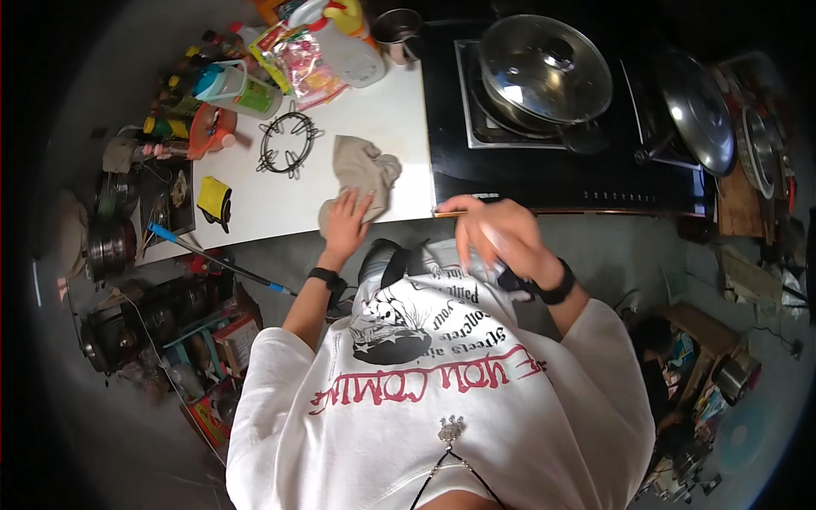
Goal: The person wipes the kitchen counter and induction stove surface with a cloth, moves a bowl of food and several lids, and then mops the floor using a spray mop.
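A crumpled beige cloth lies on the white countertop, close to its front edge. My left hand rests flat on the cloth's lower part, fingers spread. Blurred, my right hand hangs over the front edge of the black glass gas cooktop, fingers bent and apart, with nothing seen in it. One fingertip is near the seam between counter and cooktop. Left of the cloth lie a black wire pan support and a yellow and black sponge or cloth.
A lidded pot stands on the near burner, and a wok lid is farther right. Bottles, a plastic jug, packets and an orange basket crowd the counter's back left. A blue-ended pole leans at the left edge.
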{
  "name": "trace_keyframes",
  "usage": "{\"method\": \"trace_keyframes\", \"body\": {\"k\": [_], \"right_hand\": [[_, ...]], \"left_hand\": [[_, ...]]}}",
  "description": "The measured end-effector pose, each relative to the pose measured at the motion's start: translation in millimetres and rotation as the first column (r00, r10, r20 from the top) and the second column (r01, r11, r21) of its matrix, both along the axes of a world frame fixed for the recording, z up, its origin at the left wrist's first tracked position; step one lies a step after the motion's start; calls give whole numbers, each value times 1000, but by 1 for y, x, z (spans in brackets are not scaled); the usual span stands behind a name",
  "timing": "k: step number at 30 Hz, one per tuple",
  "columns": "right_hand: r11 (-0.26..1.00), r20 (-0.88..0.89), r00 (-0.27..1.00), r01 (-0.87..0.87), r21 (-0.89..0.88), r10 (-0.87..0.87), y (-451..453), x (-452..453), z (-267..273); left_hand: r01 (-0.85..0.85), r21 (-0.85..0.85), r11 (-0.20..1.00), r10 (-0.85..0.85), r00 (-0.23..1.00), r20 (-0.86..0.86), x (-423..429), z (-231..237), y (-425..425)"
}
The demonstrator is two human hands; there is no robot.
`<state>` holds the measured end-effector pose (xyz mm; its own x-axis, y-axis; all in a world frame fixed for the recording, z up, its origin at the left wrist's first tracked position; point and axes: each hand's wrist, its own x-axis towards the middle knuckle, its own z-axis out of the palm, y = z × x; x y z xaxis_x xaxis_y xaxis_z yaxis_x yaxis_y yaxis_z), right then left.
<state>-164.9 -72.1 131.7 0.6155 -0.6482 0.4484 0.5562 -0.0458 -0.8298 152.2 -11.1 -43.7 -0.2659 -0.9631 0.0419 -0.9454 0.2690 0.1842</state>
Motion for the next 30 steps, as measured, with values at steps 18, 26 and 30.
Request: {"method": "trace_keyframes", "body": {"k": [18, 26, 30], "right_hand": [[888, 658, 621, -426, -173, 426, 57, 270, 177], [952, -388, 917, -194, -237, 90, 1, 374, 40], [980, -694, 717, -87, -179, -63, -2, 368, -61]], "left_hand": [[427, 116, 897, -363, 860, -360, 124, 22, -11], [212, 144, 967, 23, 486, -873, 221, 55, -6], [123, 21, 992, -98, 869, -484, 239, -7, -31]]}}
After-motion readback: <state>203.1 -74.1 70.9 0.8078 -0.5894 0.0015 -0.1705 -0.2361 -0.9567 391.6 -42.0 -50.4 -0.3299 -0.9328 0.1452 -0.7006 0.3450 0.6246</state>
